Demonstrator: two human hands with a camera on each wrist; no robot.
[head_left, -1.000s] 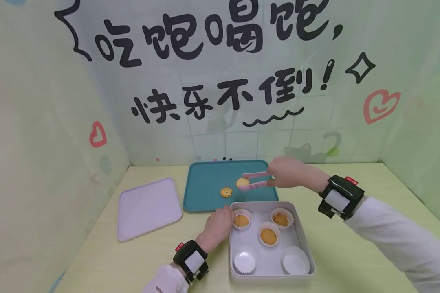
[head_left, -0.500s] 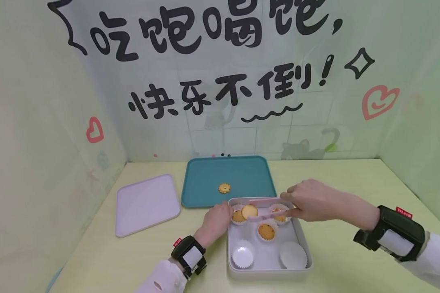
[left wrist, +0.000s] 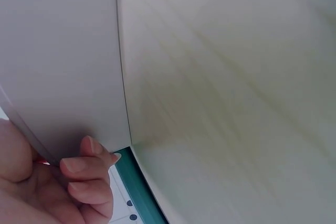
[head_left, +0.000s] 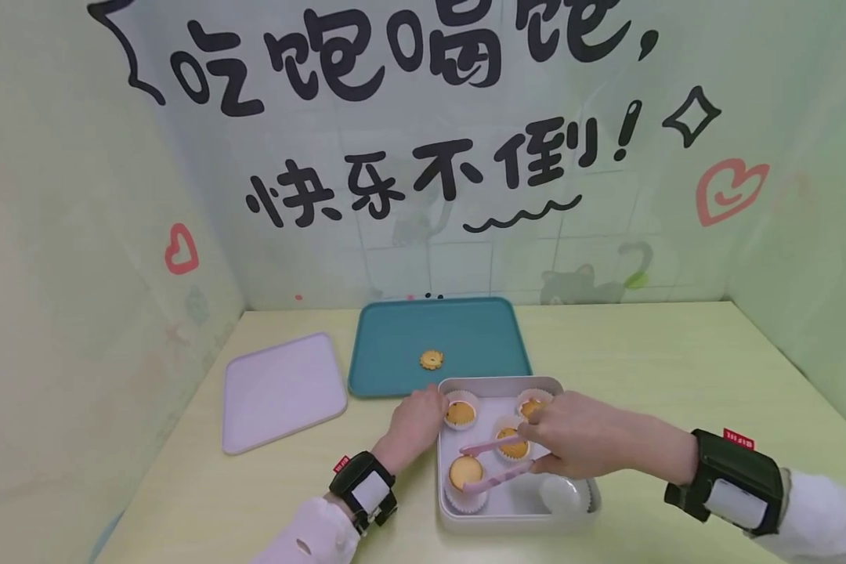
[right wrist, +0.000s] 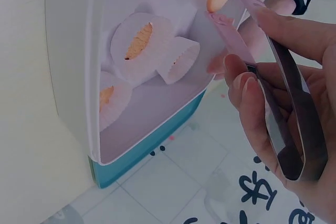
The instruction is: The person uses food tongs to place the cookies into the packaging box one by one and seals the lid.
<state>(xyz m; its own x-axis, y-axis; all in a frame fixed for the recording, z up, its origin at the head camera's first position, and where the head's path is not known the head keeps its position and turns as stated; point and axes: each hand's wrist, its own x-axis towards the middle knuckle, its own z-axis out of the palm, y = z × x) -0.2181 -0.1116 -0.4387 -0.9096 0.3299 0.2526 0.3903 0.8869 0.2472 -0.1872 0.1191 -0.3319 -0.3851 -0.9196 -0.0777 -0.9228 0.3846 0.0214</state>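
Observation:
In the head view my right hand [head_left: 588, 435] holds tongs [head_left: 504, 472] with pink tips and, in the right wrist view, a metal bend [right wrist: 302, 153]. Between the tips is a round cookie [head_left: 466, 472], over the front-left paper cup [head_left: 465, 501] in a white rectangular box [head_left: 515, 501]. My left hand [head_left: 416, 419] pinches the left rim of this box near its back corner, thumb and fingers on either side of the wall. Three other paper cups hold cookies: back left [head_left: 460, 413], middle [head_left: 513, 445] and back right [head_left: 533, 406]. Another cup [head_left: 564, 493] stands front right.
Behind the box lies a teal tray [head_left: 395, 337] with one flower-shaped cookie [head_left: 432, 359] on it. A lilac tray [head_left: 282, 395] lies to the left on the pale yellow table [head_left: 648, 360]. Printed curtains enclose the back and sides.
My right hand has carried the cookie in the tongs from above the teal tray, over the box's back, to the front-left cup. The left hand has stayed at the box rim.

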